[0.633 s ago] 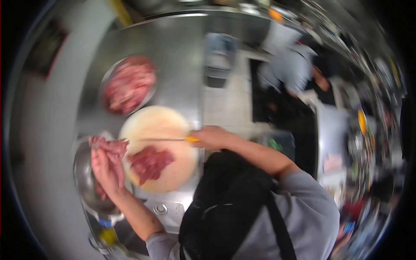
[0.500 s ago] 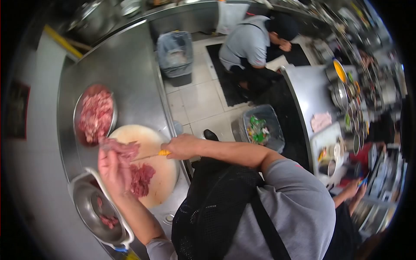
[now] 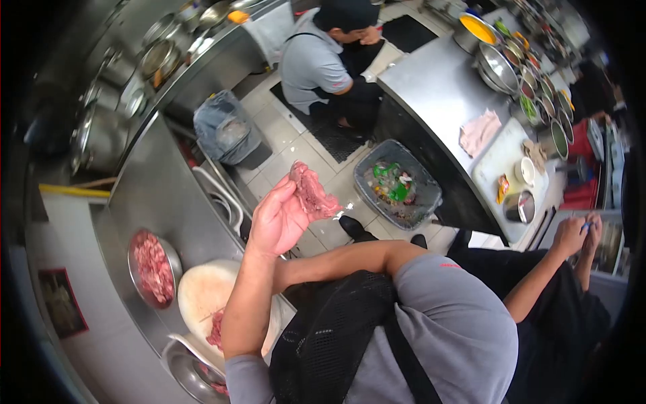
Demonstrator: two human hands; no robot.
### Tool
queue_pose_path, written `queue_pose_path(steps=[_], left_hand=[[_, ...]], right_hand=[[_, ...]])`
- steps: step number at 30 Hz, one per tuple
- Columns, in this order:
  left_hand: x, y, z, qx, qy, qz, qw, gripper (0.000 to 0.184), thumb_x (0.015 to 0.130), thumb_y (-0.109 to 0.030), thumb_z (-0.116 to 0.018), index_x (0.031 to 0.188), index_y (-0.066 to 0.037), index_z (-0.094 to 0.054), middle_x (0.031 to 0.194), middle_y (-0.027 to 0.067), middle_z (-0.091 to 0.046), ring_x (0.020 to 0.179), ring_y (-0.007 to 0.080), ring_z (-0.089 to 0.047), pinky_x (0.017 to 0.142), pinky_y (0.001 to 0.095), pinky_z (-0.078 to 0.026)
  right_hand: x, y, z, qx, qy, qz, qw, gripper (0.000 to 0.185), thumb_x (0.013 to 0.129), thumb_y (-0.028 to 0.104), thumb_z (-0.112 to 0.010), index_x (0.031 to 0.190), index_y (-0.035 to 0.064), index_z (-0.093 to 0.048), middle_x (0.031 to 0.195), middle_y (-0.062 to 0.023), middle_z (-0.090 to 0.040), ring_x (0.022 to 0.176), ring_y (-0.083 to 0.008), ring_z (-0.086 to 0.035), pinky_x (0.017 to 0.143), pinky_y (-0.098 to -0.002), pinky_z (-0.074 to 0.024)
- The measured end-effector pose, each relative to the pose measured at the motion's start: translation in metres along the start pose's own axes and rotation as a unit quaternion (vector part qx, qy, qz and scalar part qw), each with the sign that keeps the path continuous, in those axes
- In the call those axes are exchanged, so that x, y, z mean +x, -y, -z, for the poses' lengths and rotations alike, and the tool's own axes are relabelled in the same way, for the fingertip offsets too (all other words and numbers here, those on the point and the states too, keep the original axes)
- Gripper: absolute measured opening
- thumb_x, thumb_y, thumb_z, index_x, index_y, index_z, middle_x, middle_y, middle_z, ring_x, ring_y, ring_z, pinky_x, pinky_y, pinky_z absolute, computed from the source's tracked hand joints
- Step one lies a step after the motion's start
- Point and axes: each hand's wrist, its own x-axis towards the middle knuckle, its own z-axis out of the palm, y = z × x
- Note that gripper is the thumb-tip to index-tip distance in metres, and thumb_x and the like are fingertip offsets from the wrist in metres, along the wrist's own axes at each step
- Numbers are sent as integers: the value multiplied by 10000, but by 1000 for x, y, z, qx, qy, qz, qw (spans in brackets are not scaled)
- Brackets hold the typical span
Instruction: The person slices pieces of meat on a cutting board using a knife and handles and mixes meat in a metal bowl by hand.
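Observation:
My left hand (image 3: 274, 221) is raised over the floor side of the counter, palm up. Its thumb and fingers pinch a slab of raw red meat (image 3: 313, 194) that hangs out to the right. My right forearm passes behind my left arm, so the right hand and whatever it grips are hidden. Below lies a round pale cutting board (image 3: 202, 286) with more cut meat (image 3: 215, 330), partly covered by my left forearm. Beside the board a metal bowl (image 3: 176, 266) holds chopped meat (image 3: 153, 269). Nearer me sits another metal bowl (image 3: 185, 370) with a few meat pieces.
A lined grey bin (image 3: 252, 149) stands by the counter's (image 3: 145, 178) far end. Another bin (image 3: 427, 210) with green rubbish is in front of me. A crouching co-worker (image 3: 313, 64) is beyond. At right are a steel table (image 3: 431, 84) and another person's hands (image 3: 579, 232).
My left hand has lifted the meat from above the board, up and to the right. The view has turned, and the right hand with the yellow-handled knife has gone behind my left arm.

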Motion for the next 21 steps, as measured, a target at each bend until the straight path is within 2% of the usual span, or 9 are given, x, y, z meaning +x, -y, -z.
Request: queue_pose_path(steps=[2, 6, 8, 10, 11, 13, 15, 19, 21], left_hand=[[28, 7, -15, 158, -1, 78, 984, 378, 1122, -196, -517, 1466, -40, -525, 1311, 121, -678, 1134, 302, -700, 1015, 536, -580], [88, 64, -16, 312, 2, 179, 933, 351, 1139, -273, -564, 1403, -42, -549, 1244, 126, -720, 1077, 264, -739, 987, 410, -599], [114, 90, -20, 316, 5, 222, 922, 502, 1131, -329, -589, 1512, -16, -494, 1291, 145, -699, 1082, 253, -730, 970, 387, -602], [128, 107, -23, 486, -10, 261, 834, 658, 1117, -309, -624, 1627, 24, -375, 1336, 139, -645, 1122, 216, -698, 954, 399, -613], [129, 103, -17, 601, 0, 222, 768, 735, 1110, -323, -636, 1680, -1, -301, 1442, 165, -606, 1170, 216, -687, 947, 385, -612], [112, 73, -18, 666, 5, 171, 726, 675, 1107, -302, -641, 1664, -39, -366, 1509, 161, -591, 1226, 211, -672, 965, 371, -601], [70, 24, -22, 657, 20, 128, 743, 622, 1099, -264, -645, 1643, -63, -420, 1540, 147, -584, 1276, 211, -658, 1010, 362, -576], [-78, -53, -41, 644, -158, -87, 744, 508, 1088, -131, -603, 1562, 21, -501, 1516, 183, -604, 1353, 293, -628, 1103, 392, -512], [-178, -79, -31, 645, -281, -213, 678, 482, 1116, -152, -556, 1555, 35, -491, 1502, 230, -602, 1327, 320, -638, 1080, 415, -526]], right_hand=[[0, 9, 13, -27, 41, 51, 998, 365, 972, 255, -668, 1287, 80, -727, 1318, -193, -738, 1259, -376, -674, 1073, -482, -502], [-5, 10, 26, -24, 73, 30, 997, 387, 972, 273, -684, 1308, 84, -712, 1295, -195, -742, 1237, -388, -684, 1052, -501, -515], [-2, 8, 25, -16, 75, 15, 997, 399, 971, 282, -691, 1318, 87, -704, 1283, -196, -743, 1226, -394, -689, 1042, -511, -521], [-1, 8, 25, -10, 82, -2, 997, 412, 971, 292, -699, 1329, 89, -697, 1272, -197, -745, 1215, -400, -694, 1031, -520, -527], [-2, 7, 25, -7, 85, -9, 996, 418, 970, 296, -702, 1334, 90, -693, 1266, -198, -746, 1210, -402, -696, 1026, -525, -530], [1, 2, 19, -9, 101, -17, 995, 432, 970, 305, -710, 1344, 92, -685, 1255, -199, -748, 1199, -408, -701, 1016, -535, -536], [3, 3, 19, -12, 119, -30, 992, 446, 970, 315, -718, 1355, 95, -677, 1243, -200, -750, 1188, -414, -706, 1005, -544, -542], [-1, 39, 49, -23, 160, -69, 985, 383, 998, 358, -687, 1295, 118, -689, 1150, -202, -758, 1096, -424, -729, 914, -559, -576], [7, 39, 40, -32, 166, -73, 983, 357, 998, 348, -673, 1279, 129, -691, 1105, -209, -759, 1044, -416, -735, 858, -552, -586]])
